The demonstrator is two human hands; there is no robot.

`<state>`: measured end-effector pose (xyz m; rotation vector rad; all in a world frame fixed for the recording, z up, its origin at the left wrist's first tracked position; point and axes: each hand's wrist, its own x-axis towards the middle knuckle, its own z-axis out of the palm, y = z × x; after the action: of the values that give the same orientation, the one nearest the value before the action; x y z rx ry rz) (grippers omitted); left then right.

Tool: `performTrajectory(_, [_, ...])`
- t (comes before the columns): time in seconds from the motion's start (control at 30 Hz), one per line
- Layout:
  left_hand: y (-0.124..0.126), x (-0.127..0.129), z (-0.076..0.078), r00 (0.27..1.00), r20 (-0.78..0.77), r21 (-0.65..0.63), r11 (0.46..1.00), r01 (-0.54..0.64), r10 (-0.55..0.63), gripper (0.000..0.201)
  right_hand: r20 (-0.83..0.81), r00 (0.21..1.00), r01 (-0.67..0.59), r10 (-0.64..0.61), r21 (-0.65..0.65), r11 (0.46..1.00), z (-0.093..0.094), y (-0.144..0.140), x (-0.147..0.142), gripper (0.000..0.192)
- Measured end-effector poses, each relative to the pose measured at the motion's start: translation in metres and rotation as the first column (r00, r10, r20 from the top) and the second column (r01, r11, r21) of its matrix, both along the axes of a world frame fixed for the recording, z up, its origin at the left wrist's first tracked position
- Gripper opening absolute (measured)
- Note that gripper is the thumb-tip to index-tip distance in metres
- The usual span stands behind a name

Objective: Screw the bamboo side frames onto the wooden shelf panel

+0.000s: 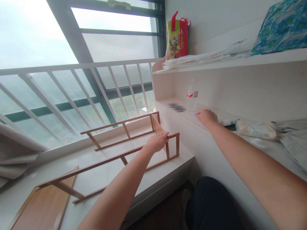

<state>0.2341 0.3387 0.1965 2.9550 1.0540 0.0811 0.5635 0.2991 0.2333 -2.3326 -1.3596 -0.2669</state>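
At lower left a flat wooden board (45, 204) lies on the white window ledge (100, 174). Across the middle of the frame, two long wooden ladder-like frames (120, 131) rest on that ledge, joined at their right ends by a small upright wooden panel (158, 126). The left hand (157, 142) curls its fingers over the panel's top edge, gripping it. Right of centre, the right hand (206, 117) presses flat, fingers spread, on the white shelf (189, 116), just beside a clear plastic bottle (192, 95).
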Motion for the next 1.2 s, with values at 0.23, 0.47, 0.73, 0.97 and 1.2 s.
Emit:
performTrajectory(0.23, [0.002,0.000,0.000,1.000,0.003,-0.009,1.000,-0.011,0.011,0.052,0.014,0.998,0.067,-0.066,-0.083,0.994,0.001,0.001,-0.005,0.028])
performTrajectory(0.47, [0.001,-0.001,-0.001,1.000,0.007,0.003,1.000,-0.012,0.012,0.050,0.034,0.996,0.091,-0.088,-0.085,0.992,-0.001,0.000,-0.008,0.030])
performTrajectory(0.73, [0.001,0.000,0.000,1.000,-0.005,0.000,1.000,-0.031,0.031,0.049,0.058,0.997,0.067,-0.060,-0.128,0.989,-0.001,0.000,-0.008,0.033])
performTrajectory(0.97, [-0.001,0.001,0.002,1.000,-0.005,-0.008,0.999,-0.031,0.031,0.051,0.070,0.997,0.053,-0.045,-0.128,0.990,0.000,0.001,-0.009,0.030])
performTrajectory(1.2, [-0.001,0.001,0.003,0.998,-0.028,-0.011,0.999,-0.053,0.053,0.053,0.077,0.997,0.014,-0.008,-0.069,0.998,0.001,0.001,-0.013,0.030])
